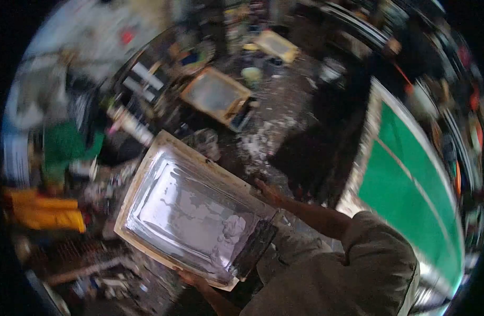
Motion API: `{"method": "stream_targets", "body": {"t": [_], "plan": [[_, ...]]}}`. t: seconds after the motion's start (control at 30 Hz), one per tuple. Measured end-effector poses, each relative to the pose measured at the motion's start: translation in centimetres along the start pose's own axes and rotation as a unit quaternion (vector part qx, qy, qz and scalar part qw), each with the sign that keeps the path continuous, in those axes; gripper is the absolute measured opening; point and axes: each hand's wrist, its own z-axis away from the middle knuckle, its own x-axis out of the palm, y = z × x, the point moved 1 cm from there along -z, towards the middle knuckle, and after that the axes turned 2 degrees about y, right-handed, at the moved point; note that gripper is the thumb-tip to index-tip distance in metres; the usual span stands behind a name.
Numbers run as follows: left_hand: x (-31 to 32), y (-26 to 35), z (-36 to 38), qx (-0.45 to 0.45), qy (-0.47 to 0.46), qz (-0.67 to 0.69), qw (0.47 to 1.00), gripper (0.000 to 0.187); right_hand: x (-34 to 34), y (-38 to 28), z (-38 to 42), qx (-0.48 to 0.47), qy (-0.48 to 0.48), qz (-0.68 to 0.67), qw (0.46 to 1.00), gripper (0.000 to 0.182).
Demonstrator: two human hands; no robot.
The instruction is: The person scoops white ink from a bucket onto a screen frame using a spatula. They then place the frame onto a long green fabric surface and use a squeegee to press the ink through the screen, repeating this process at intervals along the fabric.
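A large wooden-framed printing screen point(163, 145) with a wet, greyish mesh is tilted in front of me. My right hand point(267, 191) grips its right-hand edge, the arm coming out of a grey sleeve. My left hand point(192, 277) holds the lower edge from beneath, its fingers partly hidden by the frame. A dark squeegee point(256, 246) lies inside the screen at its lower right corner, beside a smear of pale ink.
A second wooden screen point(215, 95) lies on the splattered dark floor point(284, 110) farther off, a yellow-edged frame point(277, 45) beyond it. A green-topped table point(410, 184) runs along the right. Yellow containers point(44, 211), green cloth point(63, 143) and clutter crowd the left.
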Motion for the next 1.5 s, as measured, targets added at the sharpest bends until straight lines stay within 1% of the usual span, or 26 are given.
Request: {"method": "stream_targets", "body": {"t": [0.07,0.1,0.13,0.17,0.2,0.27,0.3,0.33,0.37,0.4,0.43,0.47,0.53,0.57,0.67,0.73,0.77,0.8,0.87,0.9,1.0,1.1,1.27,1.37,1.4,1.5], "plan": [[0.3,-3.4,-11.3,0.018,-0.029,0.074,0.997,0.071,-3.7,-7.6,4.0,0.293,-0.098,-0.082,0.948,0.059],[2.0,-1.1,-14.7,0.026,-0.037,0.133,0.99,0.076,-5.4,-9.6,5.8,0.306,-0.048,-0.082,0.947,0.059],[1.5,0.6,-11.5,0.053,-0.064,0.137,0.987,0.076,-5.5,-11.0,8.0,0.336,0.074,-0.173,0.923,0.06],[2.4,4.6,-15.0,-0.01,-0.124,0.262,0.957,0.073,-5.6,-13.0,10.5,0.343,0.203,-0.24,0.885,0.065],[1.6,10.6,-17.1,-0.079,-0.183,0.388,0.9,0.071,-6.1,-15.6,12.9,0.337,0.239,-0.223,0.883,0.065],[2.0,14.6,-17.3,-0.039,-0.234,0.397,0.886,0.07,-5.0,-21.5,22.2,0.372,0.373,-0.328,0.784,0.066],[1.8,16.5,-17.3,-0.016,-0.265,0.39,0.882,0.069,-2.0,-18.6,25.9,0.332,0.477,-0.383,0.718,0.057],[7.2,25.4,-24.0,-0.015,-0.307,0.329,0.893,0.068,-8.3,-16.2,20.8,0.423,0.422,-0.347,0.723,0.051],[8.1,31.5,-24.3,0.002,-0.322,0.294,0.9,0.068,-9.8,-15.4,22.7,0.394,0.448,-0.404,0.694,0.052],[9.0,35.3,-23.6,-0.062,-0.36,0.344,0.865,0.063,-9.8,-16.9,24.7,0.351,0.484,-0.425,0.68,0.052],[10.3,39.6,-22.6,-0.13,-0.396,0.397,0.818,0.059,-6.8,-9.9,26.9,0.342,0.554,-0.375,0.66,0.049],[10.6,43.1,-21.2,-0.197,-0.426,0.45,0.76,0.055,-7.1,-10.0,29.5,0.322,0.597,-0.337,0.654,0.055],[10.1,50.0,-18.7,-0.129,-0.462,0.413,0.774,0.058,-10.4,-16.9,32.6,0.387,0.612,-0.242,0.645,0.086],[9.4,50.9,-19.4,-0.068,-0.492,0.355,0.792,0.061,-10.5,-22.6,31.6,0.425,0.622,-0.222,0.62,0.087],[15.4,53.3,-18.7,0.02,-0.505,0.31,0.805,0.066,-9.8,-28.9,31.6,0.478,0.647,-0.079,0.589,0.082],[11.4,54.5,-18.3,0.024,-0.556,0.35,0.754,0.066,-8.5,-29.9,31.6,0.553,0.622,-0.008,0.554,0.087],[10.1,55.2,-18.5,0.037,-0.522,0.37,0.767,0.063,-7.9,-31.7,30.4,0.602,0.594,0.052,0.531,0.088],[12.5,58.3,-12.3,0.074,-0.51,0.276,0.812,0.061,-8.0,-23.0,34.8,0.598,0.596,0.019,0.536,0.088],[21.5,55.8,-8.1,0.138,-0.424,0.337,0.829,0.066,-6.2,-18.3,37.5,0.631,0.552,-0.05,0.543,0.094],[20.9,56.2,-7.5,0.137,-0.424,0.343,0.827,0.066,-5.1,-16.5,38.9,0.607,0.58,-0.001,0.543,0.09],[17.7,56.0,-7.5,0.144,-0.474,0.272,0.825,0.058,-2.1,-19.9,39.4,0.628,0.566,0.059,0.531,0.09],[18.4,57.3,-5.6,0.186,-0.427,0.422,0.778,0.047,-2.9,-21.2,39.4,0.645,0.584,0.068,0.487,0.085],[16.6,55.1,-8.0,0.271,-0.457,0.32,0.784,0.035,-0.8,-20.9,37.0,0.623,0.621,0.007,0.476,0.076],[17.6,54.8,-8.3,0.332,-0.435,0.215,0.809,0.038,0.3,-20.7,37.2,0.619,0.591,0.227,0.465,0.068],[17.5,55.0,-8.3,0.375,-0.409,0.142,0.82,0.039,2.9,-15.9,40.4,0.562,0.562,0.336,0.506,0.061],[17.6,55.6,-8.1,0.381,-0.428,0.084,0.815,0.039,2.0,-16.2,40.4,0.592,0.536,0.342,0.496,0.053]]}}
